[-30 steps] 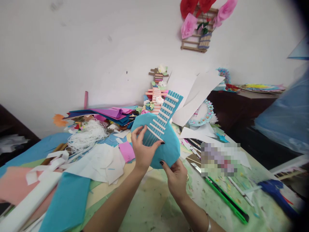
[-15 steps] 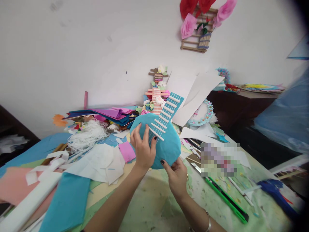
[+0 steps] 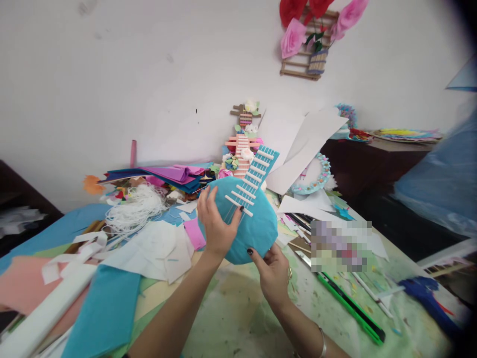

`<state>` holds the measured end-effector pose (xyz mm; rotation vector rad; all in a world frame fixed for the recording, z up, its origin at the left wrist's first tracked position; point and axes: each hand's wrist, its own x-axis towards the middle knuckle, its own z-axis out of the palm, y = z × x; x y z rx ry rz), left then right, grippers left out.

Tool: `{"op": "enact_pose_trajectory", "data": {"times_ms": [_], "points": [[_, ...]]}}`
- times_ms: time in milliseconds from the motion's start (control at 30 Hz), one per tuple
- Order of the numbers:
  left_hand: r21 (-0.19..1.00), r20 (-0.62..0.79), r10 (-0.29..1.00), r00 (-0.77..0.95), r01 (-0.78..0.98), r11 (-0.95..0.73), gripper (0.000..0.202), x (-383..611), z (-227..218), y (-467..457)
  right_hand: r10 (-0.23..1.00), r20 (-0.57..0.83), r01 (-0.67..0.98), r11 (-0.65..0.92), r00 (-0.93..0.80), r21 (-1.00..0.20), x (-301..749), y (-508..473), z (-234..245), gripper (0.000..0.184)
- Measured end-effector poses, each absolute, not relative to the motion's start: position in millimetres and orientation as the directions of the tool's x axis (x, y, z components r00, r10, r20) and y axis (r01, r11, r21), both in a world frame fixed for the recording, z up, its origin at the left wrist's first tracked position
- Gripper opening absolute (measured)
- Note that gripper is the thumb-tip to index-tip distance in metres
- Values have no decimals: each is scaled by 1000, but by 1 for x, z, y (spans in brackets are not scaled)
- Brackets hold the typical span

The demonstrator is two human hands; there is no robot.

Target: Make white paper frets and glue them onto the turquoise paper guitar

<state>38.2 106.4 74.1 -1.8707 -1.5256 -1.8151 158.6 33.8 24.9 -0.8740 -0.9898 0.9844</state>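
I have my right grip [image 3: 274,276] closed on the lower edge of the blue guitar-shaped piece [image 3: 257,231], held up between both grips. My left grip [image 3: 219,228] is half open across its face, thumb by the lowest white strip [image 3: 231,201]; whether it pinches anything I cannot tell. Right of the right grip, a green cutter [image 3: 351,307] lies on the desk [image 3: 231,318]

Forearms [image 3: 182,298] angled inward, left grip [image 3: 219,231] spread with thumb [image 3: 235,220] apart, right grip [image 3: 274,273] pinched, thumb uppermost.
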Motion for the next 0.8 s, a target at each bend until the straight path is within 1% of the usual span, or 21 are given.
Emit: {"op": "enact_pose_trajectory", "data": {"times_ms": [100,200,333,467,533,567,600,667,733,767,800], "points": [[510,808,562,-176,688,-516,60,39,73,106,941,243,-266,303,236,-915,160,37,24,32],[487,812,566,-143,699,-523,63,35,74,107,938,236,-275,303,253,-912,164,40,23,34],[453,816,555,-159,772,-446,67,17,79,113,941,238,-277,301,240,-912,168,42,21,32],[455,772,611,-174,823,-340,72,-1,81,122,951,229,-289,282,206,-915,170,43,21,32],[457,763,620,-182,830,-319,74,-4,82,123,960,208,-309,260,189,-915,170,45,21,33],[447,779,601,-182,832,-328,73,-4,83,123,964,195,-324,246,183,-913,171,46,20,34],[428,805,567,-176,833,-349,70,-3,84,121,967,181,-337,233,179,-912,171,47,20,35],[356,871,475,-124,827,-436,51,2,87,117,971,162,-347,216,178,-913,172,49,19,35],[252,919,394,-14,791,-557,27,8,90,111,971,162,-335,214,177,-918,172,49,17,35],[205,929,367,45,763,-613,20,11,90,108,971,168,-324,216,171,-921,172,49,17,34],[169,933,348,96,735,-657,17,13,90,106,971,176,-312,220,163,-924,172,48,16,32]]}}
